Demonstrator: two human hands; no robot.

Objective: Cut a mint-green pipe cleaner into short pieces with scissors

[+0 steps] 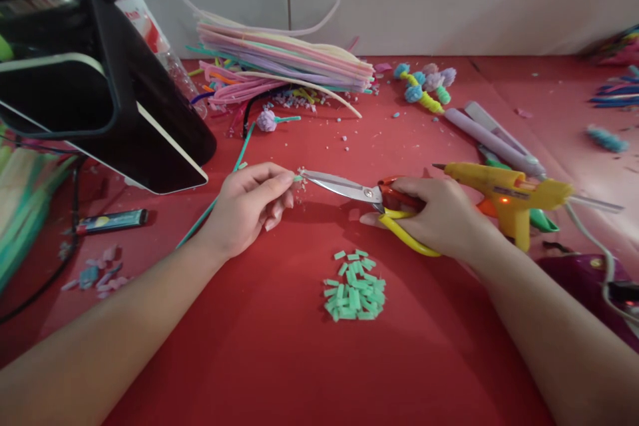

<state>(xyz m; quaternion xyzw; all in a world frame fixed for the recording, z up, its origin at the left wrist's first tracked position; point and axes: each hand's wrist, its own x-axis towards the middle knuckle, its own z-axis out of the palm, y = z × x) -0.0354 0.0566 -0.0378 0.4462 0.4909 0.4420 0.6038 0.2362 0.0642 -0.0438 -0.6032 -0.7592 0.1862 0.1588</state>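
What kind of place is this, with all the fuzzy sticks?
It looks like a craft table, probably at home or in a small workshop. A stack of pipe cleaners lies at the back, a yellow glue gun stands by, and the right hand holds scissors above green snippets.

One head-worn view — looking forward and down, close over the red counter (279, 359), wall at 12 o'clock.

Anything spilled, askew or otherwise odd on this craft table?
Mostly ordinary clutter. Pale crumbs lie scattered by the pipe-cleaner stack, while the green cut pieces sit in a neat pile. The glue gun shows a lit indicator beside the right hand, which holds scissors; the left hand pinches a green stem.
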